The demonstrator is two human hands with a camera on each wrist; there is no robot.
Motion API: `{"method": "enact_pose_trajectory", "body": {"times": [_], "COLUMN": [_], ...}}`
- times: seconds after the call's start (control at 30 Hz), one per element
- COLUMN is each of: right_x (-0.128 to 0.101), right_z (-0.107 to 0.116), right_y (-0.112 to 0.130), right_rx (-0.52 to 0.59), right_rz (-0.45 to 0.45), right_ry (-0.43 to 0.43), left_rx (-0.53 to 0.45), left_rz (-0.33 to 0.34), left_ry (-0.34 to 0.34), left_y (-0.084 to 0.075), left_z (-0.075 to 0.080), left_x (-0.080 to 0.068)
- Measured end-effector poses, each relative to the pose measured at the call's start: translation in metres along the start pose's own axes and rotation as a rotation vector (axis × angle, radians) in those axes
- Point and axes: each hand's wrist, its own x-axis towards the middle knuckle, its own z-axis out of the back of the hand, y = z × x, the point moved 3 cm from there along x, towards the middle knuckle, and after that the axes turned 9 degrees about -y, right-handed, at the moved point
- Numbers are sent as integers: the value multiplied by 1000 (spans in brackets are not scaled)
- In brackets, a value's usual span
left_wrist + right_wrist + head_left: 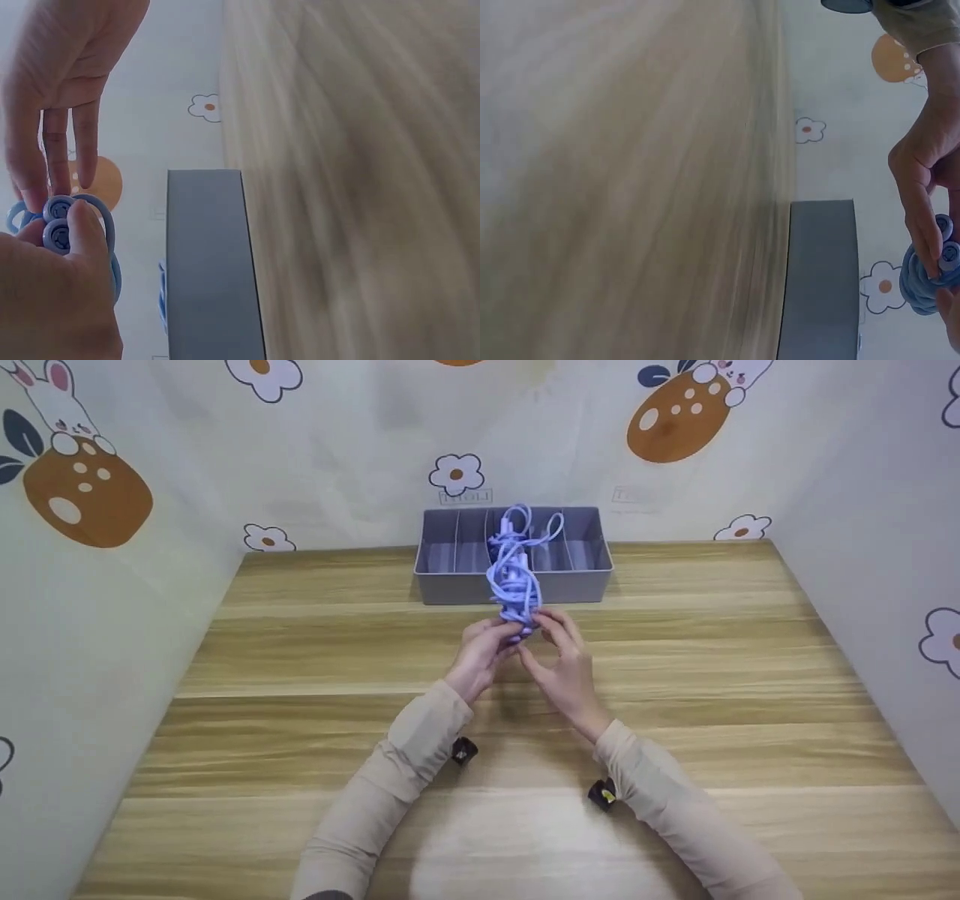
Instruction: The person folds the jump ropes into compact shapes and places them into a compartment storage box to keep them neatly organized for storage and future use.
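Observation:
A bundled light blue jump rope [516, 591], with its cord looped round the handles, is held just in front of the grey box. My left hand [477, 655] grips its near end. In the left wrist view the thumb lies against the round handle ends [56, 235]. From the other side my right hand [568, 671] touches the bundle with fairly straight fingers; in the left wrist view its other fingers extend behind. Behind the held bundle, more light blue rope [556, 526] with a pale handle [505, 526] rises from the box's middle, partly overlapped by the coils.
The grey divided box [457, 589] stands at the back of the wooden table [322, 660], close to the patterned wall covering [360, 442]. Thin dividers split it into several compartments. Side walls [877, 510] flank the table. A small black device sits at each sleeve [427, 735].

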Motion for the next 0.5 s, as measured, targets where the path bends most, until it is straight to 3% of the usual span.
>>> {"method": "enact_pose_trajectory", "body": {"times": [0.2,0.37,0.5], "right_x": [28,57,76], "right_z": [4,7,6], "right_y": [-14,-35,-57], "right_rx": [-80,-138,-149], "right_rz": [36,75,75], "right_ry": [-24,-89,-79], "left_rx": [14,6,32], "left_rz": [-43,-85,-83], "left_ry": [-14,-13,-3], "left_y": [-14,-23,-26], "left_z": [-28,-55,-70], "left_x": [15,36,54]}}
